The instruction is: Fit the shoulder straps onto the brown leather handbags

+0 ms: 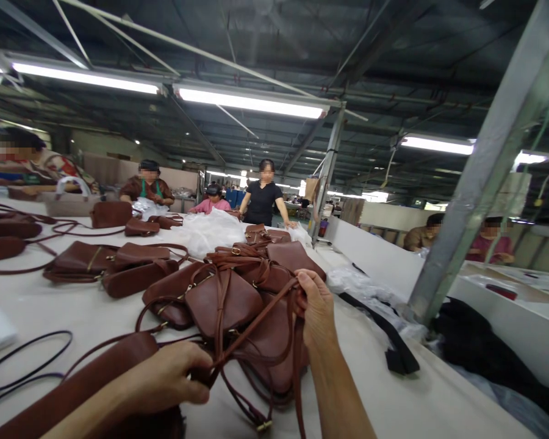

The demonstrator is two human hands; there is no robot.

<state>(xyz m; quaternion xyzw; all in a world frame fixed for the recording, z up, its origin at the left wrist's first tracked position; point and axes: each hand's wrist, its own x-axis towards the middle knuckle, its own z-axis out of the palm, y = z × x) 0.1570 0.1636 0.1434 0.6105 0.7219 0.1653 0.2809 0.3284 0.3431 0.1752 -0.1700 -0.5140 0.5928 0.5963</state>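
Observation:
Brown leather bags (224, 299) with long straps lie heaped on the white table (370, 390). Closed around a brown strap (260, 318), my right hand (315, 305) is raised over the right side of the heap. Lower and to the left, my left hand (178, 375) has its fingers curled round straps at the other end of that stretch. Between my hands the strap runs slantwise. Under my left forearm, at the near edge, lies another brown bag (96, 381).
More brown bags (77, 259) lie at left, near dark cords (27, 366). Clear plastic (210, 231) and a black strap (379, 326) rest farther off and right. A metal post (480, 164) rises at right. Several people work beyond, one standing in black (263, 204).

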